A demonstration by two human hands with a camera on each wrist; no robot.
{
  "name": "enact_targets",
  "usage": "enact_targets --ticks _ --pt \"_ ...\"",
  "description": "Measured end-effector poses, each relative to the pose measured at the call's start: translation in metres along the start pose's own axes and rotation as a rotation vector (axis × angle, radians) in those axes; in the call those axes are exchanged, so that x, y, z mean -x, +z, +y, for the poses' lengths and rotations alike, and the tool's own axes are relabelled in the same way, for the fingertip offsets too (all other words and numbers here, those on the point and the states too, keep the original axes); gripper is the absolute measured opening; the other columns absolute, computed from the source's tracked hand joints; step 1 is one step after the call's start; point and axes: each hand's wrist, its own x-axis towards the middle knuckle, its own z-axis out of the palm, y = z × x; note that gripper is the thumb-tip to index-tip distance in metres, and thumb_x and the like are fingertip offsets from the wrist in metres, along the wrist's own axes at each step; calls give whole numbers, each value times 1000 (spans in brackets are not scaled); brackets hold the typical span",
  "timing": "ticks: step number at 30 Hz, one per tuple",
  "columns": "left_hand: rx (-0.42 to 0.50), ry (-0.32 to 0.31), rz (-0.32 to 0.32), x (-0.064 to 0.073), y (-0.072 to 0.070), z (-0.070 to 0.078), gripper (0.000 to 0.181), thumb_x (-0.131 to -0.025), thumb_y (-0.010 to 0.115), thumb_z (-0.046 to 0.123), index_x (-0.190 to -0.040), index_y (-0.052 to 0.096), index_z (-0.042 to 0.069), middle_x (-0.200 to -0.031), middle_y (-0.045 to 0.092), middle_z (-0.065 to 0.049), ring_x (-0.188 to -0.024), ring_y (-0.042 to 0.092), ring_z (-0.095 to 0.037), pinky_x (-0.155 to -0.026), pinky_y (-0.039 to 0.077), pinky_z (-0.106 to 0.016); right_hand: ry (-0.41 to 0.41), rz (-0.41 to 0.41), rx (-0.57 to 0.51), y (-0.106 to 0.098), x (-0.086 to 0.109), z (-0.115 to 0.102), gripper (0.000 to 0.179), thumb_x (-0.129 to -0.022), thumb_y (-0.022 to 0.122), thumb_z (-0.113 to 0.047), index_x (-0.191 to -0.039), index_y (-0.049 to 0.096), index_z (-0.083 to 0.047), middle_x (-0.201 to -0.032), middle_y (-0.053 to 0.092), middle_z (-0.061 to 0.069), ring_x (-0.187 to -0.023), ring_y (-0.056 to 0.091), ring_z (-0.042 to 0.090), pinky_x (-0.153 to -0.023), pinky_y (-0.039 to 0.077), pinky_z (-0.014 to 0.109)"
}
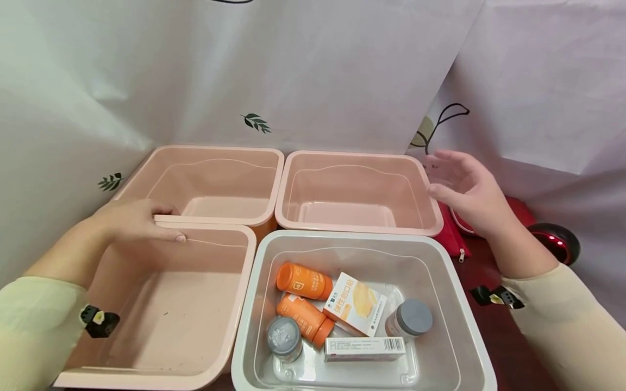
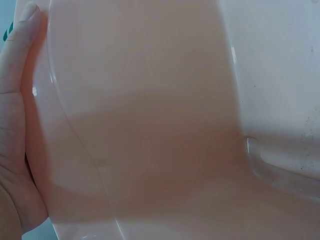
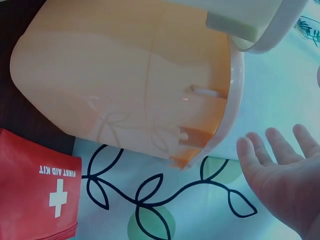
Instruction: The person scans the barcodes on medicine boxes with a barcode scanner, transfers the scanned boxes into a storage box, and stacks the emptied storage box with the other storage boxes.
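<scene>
Four plastic bins stand close together, three pink and one pale grey. My left hand [image 1: 134,220] grips the far rim of the front left pink bin [image 1: 166,320], with the thumb over its inner wall and the fingers toward the back left pink bin [image 1: 215,203]. In the left wrist view, the thumb [image 2: 22,55] lies along that rim. My right hand [image 1: 469,190] is raised beside the right end of the back right pink bin [image 1: 352,187], holding nothing. Its fingers [image 3: 280,145] are spread and apart from the bin in the right wrist view.
The pale grey bin [image 1: 445,271] holds orange bottles [image 1: 303,281], grey-lidded jars [image 1: 413,317], a bandage box [image 1: 354,304] and a narrow white box [image 1: 364,348]. A red first aid kit [image 3: 40,185] lies at the right. Nearby is a black round object [image 1: 555,241]. Patterned white sheeting [image 1: 337,70] hangs behind.
</scene>
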Motion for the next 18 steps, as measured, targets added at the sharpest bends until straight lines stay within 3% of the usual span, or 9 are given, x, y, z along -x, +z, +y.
enact_targets --ticks 8,10,13,18 --pt "-2 3 -4 1 0 1 53 -86 86 54 -117 76 13 -92 71 7 -83 62 -15 -77 50 -41 10 -19 168 7 24 -11 47 -99 72 -2 -145 61 -8 -133 67 1 -115 68 12 -90 53 16" --pt "-9 3 -4 1 -1 2 53 -86 86 54 -117 75 13 -93 71 7 -83 62 -15 -77 50 -41 -38 -43 177 11 33 -14 47 -96 73 6 -140 63 -4 -130 68 3 -111 69 12 -90 53 17" --pt "-19 7 2 2 -2 2 51 -85 86 54 -116 75 14 -93 70 7 -83 61 -15 -77 50 -41 -173 -89 201 18 45 -20 49 -85 77 17 -131 69 1 -129 69 6 -113 68 13 -90 53 18" --pt "-30 18 11 5 -2 -1 47 -85 86 53 -113 76 17 -92 70 8 -82 61 -15 -75 49 -41 -354 -182 360 26 63 -31 52 -71 90 10 -117 76 -10 -130 70 5 -120 63 12 -98 49 19"
